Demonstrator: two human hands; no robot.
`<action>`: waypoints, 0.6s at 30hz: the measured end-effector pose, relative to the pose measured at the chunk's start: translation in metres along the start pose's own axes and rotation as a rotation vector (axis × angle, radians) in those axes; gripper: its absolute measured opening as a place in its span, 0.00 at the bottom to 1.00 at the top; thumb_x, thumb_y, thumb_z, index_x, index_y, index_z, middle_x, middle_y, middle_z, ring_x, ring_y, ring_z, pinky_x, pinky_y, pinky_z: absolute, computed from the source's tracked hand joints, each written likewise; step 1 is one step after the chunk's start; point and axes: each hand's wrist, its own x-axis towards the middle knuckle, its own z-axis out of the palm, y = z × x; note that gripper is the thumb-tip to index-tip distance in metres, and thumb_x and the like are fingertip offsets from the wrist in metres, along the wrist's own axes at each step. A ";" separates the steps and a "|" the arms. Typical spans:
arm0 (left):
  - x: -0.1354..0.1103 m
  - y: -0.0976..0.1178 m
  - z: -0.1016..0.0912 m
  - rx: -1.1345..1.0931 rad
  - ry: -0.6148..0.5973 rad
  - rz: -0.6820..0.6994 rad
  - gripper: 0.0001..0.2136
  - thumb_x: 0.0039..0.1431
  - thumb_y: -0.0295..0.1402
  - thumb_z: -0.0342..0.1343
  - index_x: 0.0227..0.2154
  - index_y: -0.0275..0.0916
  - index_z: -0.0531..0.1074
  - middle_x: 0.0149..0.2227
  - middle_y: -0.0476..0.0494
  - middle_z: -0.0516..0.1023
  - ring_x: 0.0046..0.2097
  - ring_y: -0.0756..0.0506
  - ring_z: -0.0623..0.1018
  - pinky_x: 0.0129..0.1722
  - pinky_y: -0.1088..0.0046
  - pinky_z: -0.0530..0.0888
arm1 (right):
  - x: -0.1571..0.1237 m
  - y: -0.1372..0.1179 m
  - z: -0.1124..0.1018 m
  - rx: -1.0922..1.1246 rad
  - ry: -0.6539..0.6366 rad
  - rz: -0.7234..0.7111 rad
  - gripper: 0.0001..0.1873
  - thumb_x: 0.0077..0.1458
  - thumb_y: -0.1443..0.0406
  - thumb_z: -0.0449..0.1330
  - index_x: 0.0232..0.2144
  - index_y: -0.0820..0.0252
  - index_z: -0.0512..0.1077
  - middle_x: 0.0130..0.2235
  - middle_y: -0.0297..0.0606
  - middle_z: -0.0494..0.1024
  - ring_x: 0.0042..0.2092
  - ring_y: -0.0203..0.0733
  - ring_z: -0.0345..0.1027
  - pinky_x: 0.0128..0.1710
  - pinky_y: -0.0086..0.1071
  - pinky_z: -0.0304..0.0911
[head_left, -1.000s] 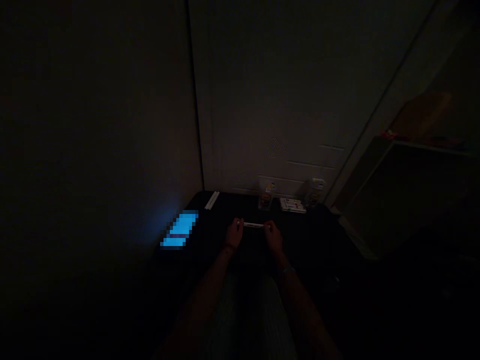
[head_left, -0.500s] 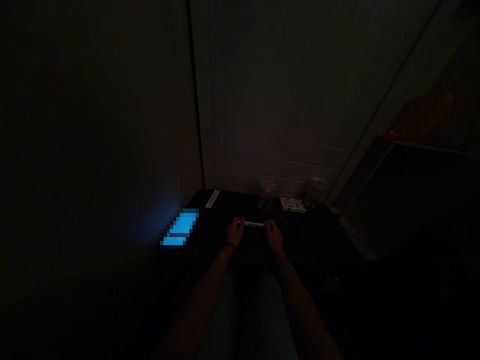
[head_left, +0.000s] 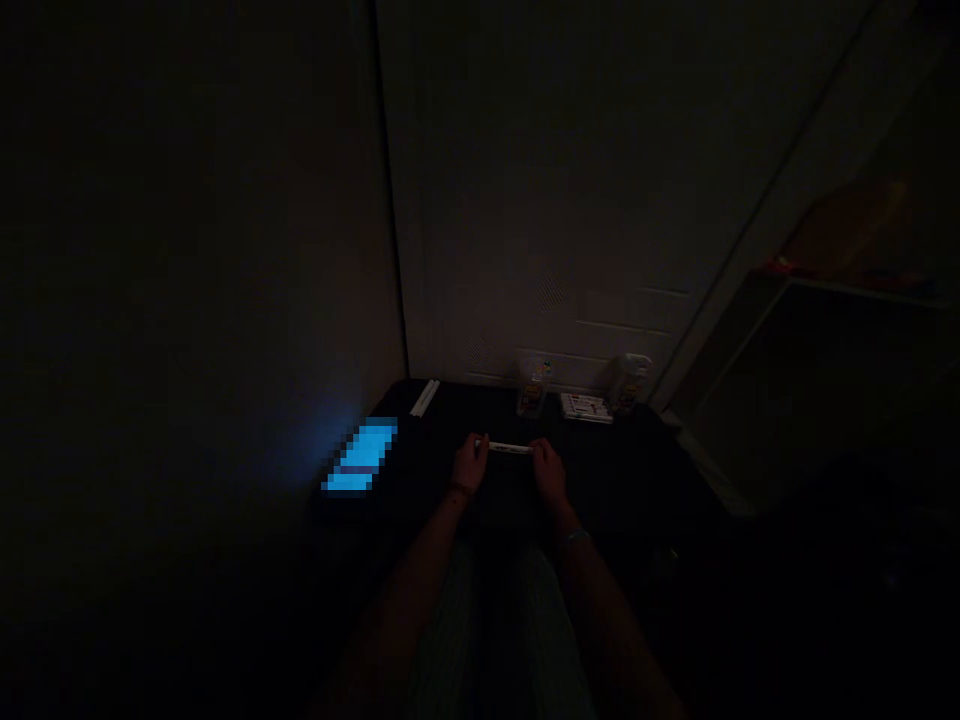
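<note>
A: Holding, both of them. Left hand [head_left: 469,466] and right hand [head_left: 549,472] are out over the dark table [head_left: 622,470] with a thin white stick [head_left: 510,449] spanning the gap between them, roughly level and crosswise.

B: Grip?

A: Left fingers are closed round the stick's left end, with a bit of tip showing past them. Right fingers are closed round the right end. The hands sit apart, joined only by the stick.

B: Is the stick resting on the table?

A: Cannot tell, the light is too low.

B: Surroundings?

A: A glowing blue screen [head_left: 361,456] lies near the table's left edge. A pair of white rods [head_left: 424,398] is at the far left corner. Along the back wall stand a small container [head_left: 533,393] and a second container [head_left: 630,383], with a flat pack [head_left: 586,408] lying between them. All are well beyond the hands.
</note>
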 end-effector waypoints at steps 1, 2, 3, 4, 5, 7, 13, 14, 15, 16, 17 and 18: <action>0.000 0.000 0.000 -0.003 0.001 0.002 0.15 0.55 0.43 0.39 0.30 0.38 0.64 0.21 0.51 0.67 0.24 0.53 0.66 0.24 0.79 0.59 | 0.000 0.000 0.000 -0.001 -0.003 0.001 0.18 0.54 0.58 0.38 0.34 0.53 0.66 0.33 0.30 0.71 0.35 0.34 0.63 0.34 0.25 0.55; 0.000 0.000 0.000 -0.005 0.002 0.002 0.14 0.55 0.43 0.40 0.30 0.38 0.65 0.21 0.51 0.67 0.24 0.53 0.66 0.24 0.79 0.59 | 0.000 0.000 0.000 -0.003 -0.008 0.003 0.19 0.54 0.58 0.37 0.34 0.53 0.66 0.34 0.30 0.71 0.35 0.34 0.63 0.34 0.25 0.55; 0.000 0.001 -0.001 -0.004 0.003 0.001 0.14 0.55 0.42 0.40 0.30 0.38 0.65 0.21 0.51 0.67 0.24 0.53 0.66 0.24 0.79 0.59 | 0.000 0.000 0.000 -0.007 -0.012 0.007 0.19 0.54 0.58 0.38 0.34 0.53 0.66 0.34 0.30 0.71 0.35 0.34 0.63 0.34 0.25 0.55; 0.000 0.001 -0.001 -0.002 0.005 0.000 0.14 0.55 0.42 0.40 0.30 0.38 0.65 0.21 0.51 0.67 0.24 0.53 0.67 0.24 0.79 0.60 | 0.000 -0.001 -0.001 -0.012 -0.015 0.013 0.18 0.54 0.58 0.38 0.35 0.53 0.66 0.34 0.31 0.71 0.35 0.34 0.63 0.34 0.25 0.55; 0.000 0.002 -0.001 0.001 0.008 0.000 0.14 0.55 0.42 0.40 0.30 0.38 0.65 0.22 0.51 0.68 0.24 0.53 0.67 0.24 0.79 0.60 | 0.000 -0.002 -0.001 -0.015 -0.018 0.019 0.18 0.54 0.57 0.39 0.35 0.53 0.66 0.34 0.30 0.71 0.35 0.34 0.63 0.34 0.25 0.55; 0.000 0.003 -0.002 0.009 0.011 0.001 0.14 0.55 0.42 0.40 0.29 0.38 0.65 0.22 0.51 0.68 0.24 0.53 0.67 0.24 0.79 0.60 | -0.001 -0.003 -0.002 -0.019 -0.027 0.036 0.17 0.52 0.56 0.41 0.35 0.52 0.66 0.33 0.30 0.71 0.34 0.35 0.63 0.33 0.25 0.55; 0.000 0.001 0.001 -0.001 0.031 0.021 0.16 0.55 0.44 0.39 0.29 0.38 0.64 0.20 0.51 0.66 0.23 0.53 0.66 0.24 0.79 0.59 | -0.001 -0.002 -0.001 -0.023 -0.021 0.031 0.16 0.51 0.54 0.44 0.34 0.52 0.66 0.32 0.30 0.71 0.33 0.35 0.64 0.32 0.25 0.55; 0.000 0.000 0.001 -0.009 0.031 0.029 0.16 0.55 0.44 0.39 0.28 0.38 0.64 0.20 0.52 0.66 0.23 0.53 0.66 0.24 0.79 0.59 | 0.000 -0.001 -0.001 -0.020 -0.013 0.017 0.16 0.52 0.54 0.43 0.34 0.52 0.66 0.32 0.30 0.71 0.33 0.35 0.63 0.32 0.25 0.54; 0.001 -0.001 0.001 -0.014 0.030 0.035 0.16 0.55 0.44 0.39 0.28 0.38 0.64 0.20 0.52 0.66 0.23 0.53 0.66 0.24 0.79 0.59 | 0.000 0.000 0.000 -0.015 -0.006 0.002 0.17 0.52 0.55 0.41 0.34 0.52 0.66 0.32 0.30 0.71 0.33 0.35 0.63 0.32 0.25 0.54; 0.001 -0.002 0.002 -0.018 0.027 0.037 0.16 0.54 0.44 0.39 0.28 0.38 0.64 0.20 0.52 0.66 0.23 0.53 0.66 0.24 0.79 0.59 | 0.000 0.001 0.000 -0.010 0.002 -0.012 0.17 0.53 0.56 0.40 0.33 0.53 0.66 0.32 0.30 0.71 0.33 0.34 0.63 0.32 0.25 0.54; 0.001 -0.003 0.002 -0.020 0.023 0.037 0.16 0.54 0.44 0.39 0.28 0.38 0.64 0.20 0.52 0.66 0.23 0.53 0.65 0.24 0.79 0.59 | 0.001 0.002 0.001 -0.006 0.008 -0.022 0.17 0.53 0.56 0.39 0.33 0.53 0.66 0.32 0.30 0.71 0.33 0.34 0.63 0.32 0.25 0.54; 0.001 -0.004 0.002 -0.022 0.021 0.038 0.16 0.54 0.44 0.39 0.28 0.38 0.64 0.20 0.52 0.66 0.23 0.53 0.65 0.24 0.79 0.59 | 0.001 0.002 0.001 -0.003 0.011 -0.027 0.18 0.54 0.57 0.39 0.33 0.53 0.66 0.32 0.30 0.71 0.33 0.34 0.63 0.32 0.25 0.54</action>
